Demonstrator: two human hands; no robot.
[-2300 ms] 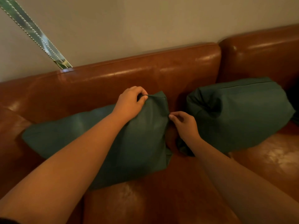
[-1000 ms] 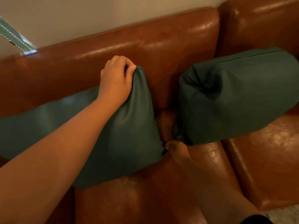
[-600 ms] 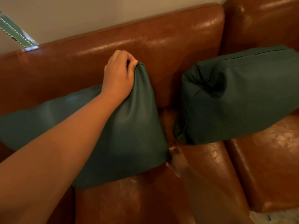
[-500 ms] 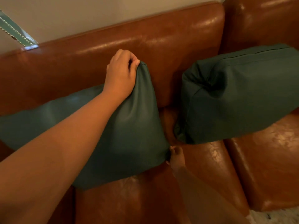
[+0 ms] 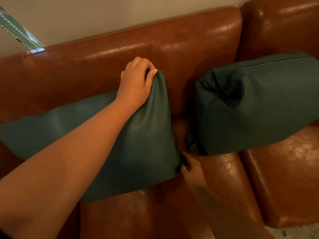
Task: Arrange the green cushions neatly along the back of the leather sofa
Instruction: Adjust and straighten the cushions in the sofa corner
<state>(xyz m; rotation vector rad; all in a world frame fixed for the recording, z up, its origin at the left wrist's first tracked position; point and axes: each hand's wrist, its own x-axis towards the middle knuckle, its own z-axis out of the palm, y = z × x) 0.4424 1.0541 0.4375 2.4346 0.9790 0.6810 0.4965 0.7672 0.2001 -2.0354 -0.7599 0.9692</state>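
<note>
Two green cushions lean against the back of a brown leather sofa [image 5: 172,42]. The left cushion [image 5: 141,144] lies wide across the left seat. My left hand [image 5: 136,81] grips its top right corner, fingers curled over the edge. Down at the cushion's bottom right corner, my right hand [image 5: 189,167] pinches the fabric; it is dark and partly blurred. The right cushion [image 5: 255,104] stands apart to the right, straddling the seam between two seats, with neither hand on it.
A pale wall rises behind the sofa. A green strap with white stitching [image 5: 19,33] hangs down at the top left to the sofa back. Bare seat leather [image 5: 227,183] shows in front of both cushions. A strip of floor [image 5: 293,232] appears at the bottom right.
My right hand has dropped from the left cushion's upper right edge to its bottom right corner. My left hand has kept its hold on the top corner, which now stands higher against the back.
</note>
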